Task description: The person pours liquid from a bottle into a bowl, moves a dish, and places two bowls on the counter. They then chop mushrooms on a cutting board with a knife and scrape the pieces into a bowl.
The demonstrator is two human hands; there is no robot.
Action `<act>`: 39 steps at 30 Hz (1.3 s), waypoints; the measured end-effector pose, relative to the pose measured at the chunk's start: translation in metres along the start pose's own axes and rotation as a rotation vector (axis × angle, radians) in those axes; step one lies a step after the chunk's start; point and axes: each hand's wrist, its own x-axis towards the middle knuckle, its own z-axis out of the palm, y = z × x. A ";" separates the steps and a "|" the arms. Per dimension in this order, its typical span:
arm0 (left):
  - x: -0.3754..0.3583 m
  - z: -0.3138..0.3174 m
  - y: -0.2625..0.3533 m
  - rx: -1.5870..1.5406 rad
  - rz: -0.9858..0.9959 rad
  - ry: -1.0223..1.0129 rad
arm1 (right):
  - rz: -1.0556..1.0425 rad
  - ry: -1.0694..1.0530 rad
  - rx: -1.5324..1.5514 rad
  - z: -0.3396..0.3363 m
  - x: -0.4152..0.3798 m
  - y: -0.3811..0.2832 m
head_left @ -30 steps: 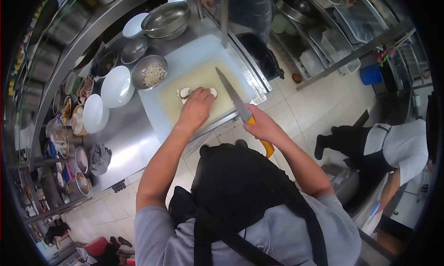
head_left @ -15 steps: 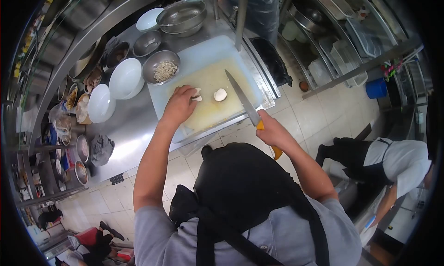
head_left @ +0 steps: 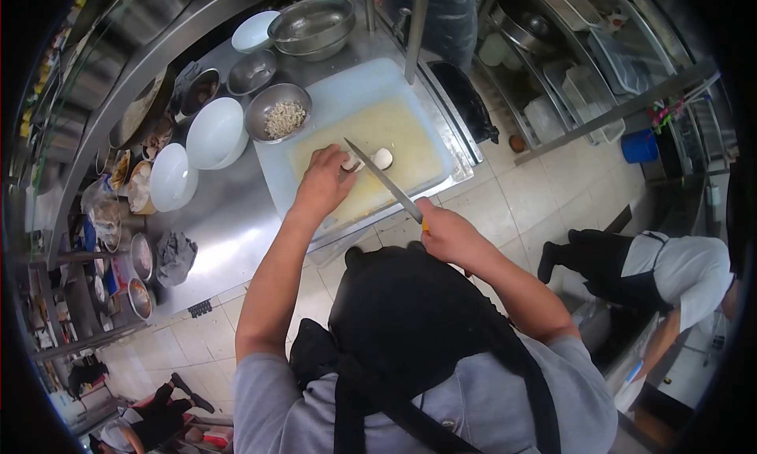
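My right hand [head_left: 451, 231] is closed round the yellow handle of a kitchen knife [head_left: 386, 183]. Its blade points up and left across the cutting board [head_left: 414, 150], passing between two white pieces of mushroom. One mushroom piece [head_left: 350, 163] lies under the fingertips of my left hand [head_left: 324, 179], which are bent and pressed against it close to the blade. The other mushroom piece [head_left: 383, 158] sits loose just right of the blade. Beyond my left hand, at the board's far left corner, stands a metal bowl [head_left: 256, 116] of chopped pale bits [head_left: 285, 119].
White bowls [head_left: 215, 134] and metal bowls [head_left: 312, 29] line the steel counter's left and back. A crumpled grey cloth [head_left: 176, 258] lies at the left. A metal post [head_left: 415, 36] rises by the board's far right corner. Another person [head_left: 670, 272] bends at the right.
The knife has moved left, its blade now between the mushroom pieces beside my left fingers. My left hand has shifted slightly right, and the loose piece sits a little further right.
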 end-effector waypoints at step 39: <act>0.001 0.007 -0.007 -0.007 0.212 -0.035 | 0.022 0.013 -0.384 0.012 0.016 -0.030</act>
